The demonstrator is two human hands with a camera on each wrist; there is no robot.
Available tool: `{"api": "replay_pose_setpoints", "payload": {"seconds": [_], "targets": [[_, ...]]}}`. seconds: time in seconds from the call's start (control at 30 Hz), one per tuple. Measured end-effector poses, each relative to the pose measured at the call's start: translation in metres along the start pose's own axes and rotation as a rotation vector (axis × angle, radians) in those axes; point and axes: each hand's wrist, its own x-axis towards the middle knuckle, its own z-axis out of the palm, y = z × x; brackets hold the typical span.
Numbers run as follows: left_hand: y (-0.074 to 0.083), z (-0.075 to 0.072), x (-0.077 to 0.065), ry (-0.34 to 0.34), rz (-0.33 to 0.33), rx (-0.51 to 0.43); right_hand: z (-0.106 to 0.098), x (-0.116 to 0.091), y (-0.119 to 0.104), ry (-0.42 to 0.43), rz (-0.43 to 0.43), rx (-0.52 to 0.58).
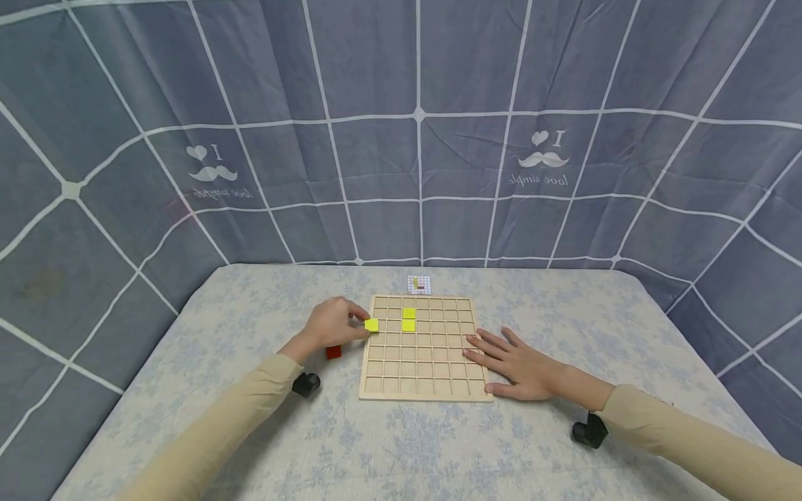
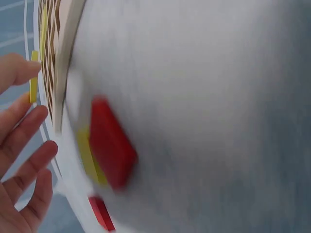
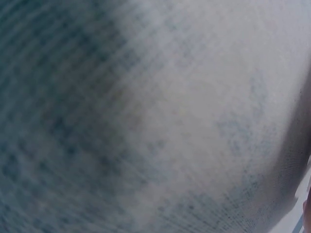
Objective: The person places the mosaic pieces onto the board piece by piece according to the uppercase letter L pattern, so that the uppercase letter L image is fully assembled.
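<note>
Between thumb and fingers my left hand (image 1: 335, 323) pinches a yellow square tile (image 1: 372, 325) at the left edge of a wooden grid board (image 1: 385, 385). The left wrist view shows this yellow tile (image 2: 33, 77) edge-on, held above the board's rim. Two more yellow tiles (image 1: 409, 319) sit one behind the other in the board's upper cells. My right hand (image 1: 523, 365) lies with spread fingers at the board's right edge, fingertips on its rim. Only a sliver of it shows in the right wrist view.
Red tiles (image 2: 112, 145) and another yellow tile (image 2: 90, 160) lie left of the board, mostly hidden by my left hand in the head view. Behind the board lies a small card (image 1: 419, 284) with a printed grid pattern. A patterned cloth (image 1: 426, 452) covers the table; a grey curtain (image 1: 376, 160) stands behind.
</note>
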Motion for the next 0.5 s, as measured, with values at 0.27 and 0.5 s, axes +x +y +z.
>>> {"api": "replay_pose_setpoints", "payload": {"seconds": [0.27,0.5], "targets": [[0.032,0.012,0.007,-0.009,0.014,-0.027,0.001,0.000,0.001,0.000,-0.002,-0.002],[0.047,0.022,0.015,-0.020,0.061,-0.039,0.003,0.000,0.003,0.011,-0.010,-0.013]]}}
